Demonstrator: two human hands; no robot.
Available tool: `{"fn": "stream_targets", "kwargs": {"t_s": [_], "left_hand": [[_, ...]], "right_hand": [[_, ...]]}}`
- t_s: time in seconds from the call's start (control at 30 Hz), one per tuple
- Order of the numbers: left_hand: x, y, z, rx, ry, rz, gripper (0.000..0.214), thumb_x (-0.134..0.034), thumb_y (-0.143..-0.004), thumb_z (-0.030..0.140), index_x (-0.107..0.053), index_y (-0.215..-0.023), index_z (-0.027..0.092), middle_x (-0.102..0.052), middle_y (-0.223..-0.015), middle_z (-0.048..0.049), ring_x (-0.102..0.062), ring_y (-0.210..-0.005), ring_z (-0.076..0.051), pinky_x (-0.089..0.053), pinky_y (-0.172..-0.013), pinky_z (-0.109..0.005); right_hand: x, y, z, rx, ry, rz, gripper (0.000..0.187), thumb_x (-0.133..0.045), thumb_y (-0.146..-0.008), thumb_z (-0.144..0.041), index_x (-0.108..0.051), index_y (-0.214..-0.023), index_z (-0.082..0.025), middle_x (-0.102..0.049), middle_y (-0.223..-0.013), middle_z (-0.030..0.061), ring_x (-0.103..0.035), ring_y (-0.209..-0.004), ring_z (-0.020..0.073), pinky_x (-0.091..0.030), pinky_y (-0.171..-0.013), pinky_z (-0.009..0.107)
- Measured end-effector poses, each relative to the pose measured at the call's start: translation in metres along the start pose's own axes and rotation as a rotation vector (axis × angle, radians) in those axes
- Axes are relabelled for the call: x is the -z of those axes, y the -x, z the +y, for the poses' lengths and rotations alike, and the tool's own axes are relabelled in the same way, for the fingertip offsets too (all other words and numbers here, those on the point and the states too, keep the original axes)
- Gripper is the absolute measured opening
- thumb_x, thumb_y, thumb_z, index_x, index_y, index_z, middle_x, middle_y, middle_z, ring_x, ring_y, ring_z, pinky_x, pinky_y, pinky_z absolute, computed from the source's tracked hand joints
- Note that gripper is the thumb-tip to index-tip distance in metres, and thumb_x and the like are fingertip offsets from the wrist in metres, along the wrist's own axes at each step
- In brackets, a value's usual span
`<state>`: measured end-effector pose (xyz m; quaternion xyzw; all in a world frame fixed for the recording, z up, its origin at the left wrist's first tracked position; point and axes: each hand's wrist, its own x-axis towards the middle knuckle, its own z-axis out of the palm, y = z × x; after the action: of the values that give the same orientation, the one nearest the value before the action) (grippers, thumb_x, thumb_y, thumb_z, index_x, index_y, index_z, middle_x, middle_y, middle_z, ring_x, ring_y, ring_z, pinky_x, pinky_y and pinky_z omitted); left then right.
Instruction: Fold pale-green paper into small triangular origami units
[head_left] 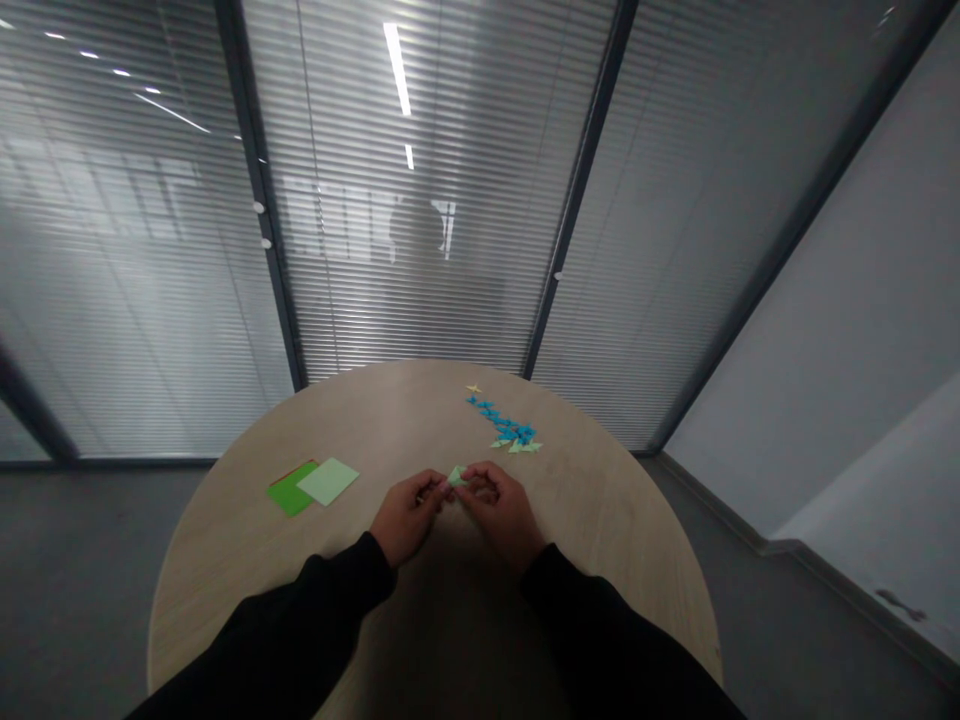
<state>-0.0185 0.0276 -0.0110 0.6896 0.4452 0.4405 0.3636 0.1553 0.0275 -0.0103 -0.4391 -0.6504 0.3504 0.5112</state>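
Note:
Between my two hands is a small folded piece of pale green paper [457,475], held just above the table. My left hand [409,512] pinches its left side with thumb and fingers. On the other side, my right hand [501,508] grips it with curled fingers, the thumb at its lower edge. Part of the paper is covered by the fingertips. Beyond my right hand lie several folded blue paper figures [510,427], with pale green ones [524,447] at the near end and a yellow one [473,388] at the far end.
On the left of the round wooden table [217,560], a pale green square sheet [328,481] partly overlaps brighter green paper [289,492]. Glass panels with blinds [420,300] stand behind the table's far edge. A white wall [847,400] rises at the right.

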Motion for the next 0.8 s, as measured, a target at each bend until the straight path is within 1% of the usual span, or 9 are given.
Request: {"fn": "stream_targets", "kwargs": {"t_s": [0.07, 0.13, 0.2, 0.3, 0.43, 0.6, 0.67, 0.7, 0.8], "left_hand": [[-0.0001, -0.0002, -0.0002, 0.004, 0.001, -0.002, 0.035, -0.050, -0.092, 0.047, -0.068, -0.085, 0.018, -0.064, -0.069, -0.0018, -0.057, -0.066, -0.017, -0.042, -0.065, -0.028], [-0.0002, 0.0000, -0.0007, 0.004, 0.006, -0.003, 0.035, -0.050, -0.092, 0.047, -0.068, -0.084, 0.018, -0.064, -0.069, -0.0018, -0.056, -0.066, -0.017, -0.042, -0.064, -0.028], [-0.0002, 0.0006, -0.0010, 0.000, 0.010, -0.005, 0.035, -0.050, -0.092, 0.046, -0.068, -0.084, 0.018, -0.064, -0.069, -0.0018, -0.056, -0.066, -0.017, -0.042, -0.064, -0.027], [-0.0001, 0.0016, -0.0009, -0.011, -0.003, -0.008, 0.034, -0.050, -0.092, 0.045, -0.068, -0.085, 0.018, -0.064, -0.070, -0.0020, -0.057, -0.067, -0.018, -0.042, -0.066, -0.028], [0.0001, 0.0022, -0.0001, -0.025, -0.023, -0.039, 0.035, -0.048, -0.093, 0.045, -0.068, -0.087, 0.018, -0.066, -0.074, -0.0030, -0.057, -0.069, -0.018, -0.042, -0.068, -0.028], [0.0002, 0.0012, -0.0019, -0.038, -0.038, -0.063, 0.037, -0.047, -0.094, 0.046, -0.068, -0.088, 0.016, -0.069, -0.078, -0.0047, -0.059, -0.072, -0.019, -0.043, -0.070, -0.029], [-0.0002, 0.0007, -0.0029, -0.037, -0.048, -0.065, 0.036, -0.047, -0.095, 0.045, -0.068, -0.089, 0.016, -0.071, -0.081, -0.0053, -0.061, -0.076, -0.020, -0.044, -0.072, -0.030], [-0.0006, 0.0005, -0.0032, -0.036, -0.058, -0.069, 0.036, -0.046, -0.095, 0.044, -0.068, -0.088, 0.016, -0.071, -0.082, -0.0054, -0.062, -0.077, -0.020, -0.044, -0.074, -0.031], [-0.0019, 0.0003, -0.0027, -0.045, -0.081, -0.084, 0.037, -0.044, -0.095, 0.043, -0.069, -0.085, 0.017, -0.071, -0.082, -0.0058, -0.063, -0.079, -0.021, -0.045, -0.076, -0.032]], "right_hand": [[-0.0004, -0.0003, 0.0017, -0.056, -0.070, -0.026, 0.023, -0.071, -0.077, -0.033, -0.061, -0.094, -0.019, -0.068, -0.076, 0.0017, -0.064, -0.061, 0.0152, -0.046, -0.053, 0.024], [-0.0005, -0.0003, 0.0028, -0.067, -0.095, -0.032, 0.023, -0.072, -0.076, -0.033, -0.061, -0.090, -0.019, -0.068, -0.076, 0.0018, -0.064, -0.062, 0.0149, -0.046, -0.054, 0.023], [-0.0004, 0.0000, 0.0028, -0.074, -0.095, -0.038, 0.022, -0.073, -0.076, -0.033, -0.061, -0.088, -0.019, -0.068, -0.075, 0.0015, -0.063, -0.061, 0.0143, -0.045, -0.054, 0.023], [0.0000, 0.0004, 0.0020, -0.090, -0.058, -0.035, 0.025, -0.074, -0.075, -0.034, -0.062, -0.090, -0.018, -0.066, -0.071, -0.0002, -0.059, -0.055, 0.0123, -0.041, -0.050, 0.022], [0.0022, 0.0000, 0.0030, -0.079, -0.058, -0.031, 0.028, -0.073, -0.076, -0.032, -0.063, -0.098, -0.018, -0.068, -0.074, 0.0010, -0.064, -0.064, 0.0146, -0.045, -0.056, 0.023], [0.0054, 0.0001, 0.0036, -0.122, -0.066, -0.091, 0.024, -0.074, -0.077, -0.036, -0.062, -0.087, -0.018, -0.070, -0.073, 0.0016, -0.064, -0.062, 0.0145, -0.045, -0.056, 0.024], [0.0065, 0.0003, 0.0029, -0.070, -0.003, -0.094, 0.022, -0.074, -0.079, -0.035, -0.065, -0.091, -0.018, -0.070, -0.075, 0.0023, -0.064, -0.064, 0.0151, -0.046, -0.057, 0.024], [0.0071, 0.0003, 0.0025, -0.016, 0.047, -0.090, 0.020, -0.073, -0.080, -0.034, -0.067, -0.092, -0.019, -0.070, -0.077, 0.0027, -0.064, -0.065, 0.0152, -0.047, -0.057, 0.024], [0.0093, 0.0004, 0.0012, 0.219, 0.237, -0.113, 0.010, -0.066, -0.088, -0.030, -0.070, -0.087, -0.020, -0.067, -0.087, 0.0041, -0.062, -0.070, 0.0145, -0.048, -0.060, 0.025]]}}
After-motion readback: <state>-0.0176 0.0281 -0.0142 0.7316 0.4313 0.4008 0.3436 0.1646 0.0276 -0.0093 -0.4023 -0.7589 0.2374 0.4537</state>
